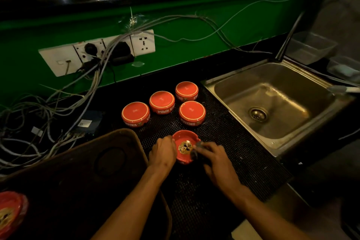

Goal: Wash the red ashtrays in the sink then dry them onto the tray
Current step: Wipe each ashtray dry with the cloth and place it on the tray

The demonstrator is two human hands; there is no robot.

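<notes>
Two hands at lower centre of frame: left hand [162,153] grips the rim of an upright red ashtray [185,147]; right hand [213,159] curls round a dark cloth [196,149] pressed at the ashtray's inner right side. Ashtray sits on black mat [233,154] on counter. Above it, four ashtrays [162,101] upside down on mat, w/ gaps btwn them. Brown tray [81,163] to lower left, another red ashtray [10,210] at far lower-left edge. Steel sink [272,99] at right.

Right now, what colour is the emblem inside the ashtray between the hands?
Gold with black marks, on the red ashtray; the head view shows it.
</notes>
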